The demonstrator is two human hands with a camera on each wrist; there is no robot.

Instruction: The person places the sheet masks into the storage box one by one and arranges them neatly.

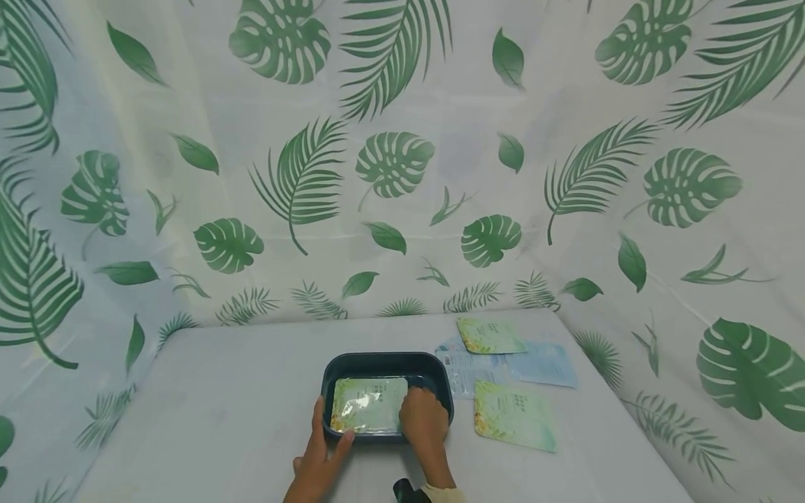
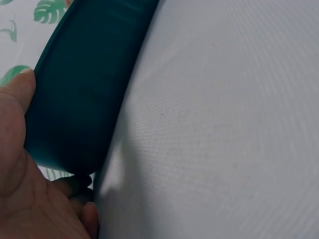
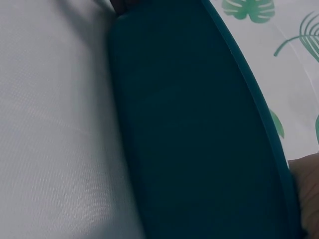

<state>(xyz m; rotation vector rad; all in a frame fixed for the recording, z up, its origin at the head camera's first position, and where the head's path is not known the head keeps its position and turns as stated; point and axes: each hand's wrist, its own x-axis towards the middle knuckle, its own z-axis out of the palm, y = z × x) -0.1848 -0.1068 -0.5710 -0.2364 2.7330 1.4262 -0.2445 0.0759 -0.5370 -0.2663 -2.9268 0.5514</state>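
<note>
A dark teal rectangular tray stands on the white table. In it lies a shiny light green sachet, printed with yellow flowers along its left edge. My left hand grips the tray's near left corner, thumb at the front rim and fingers around the side; the left wrist view shows this hand closely. Inside the tray's right end, my right hand has curled fingers at the sachet's right edge, and the fingertips are hidden. The tray's front wall fills much of the right wrist view.
Right of the tray lies another green sachet. Behind it, one more green sachet overlaps pale blue packets. A leaf-printed curtain hangs behind the table and along both sides.
</note>
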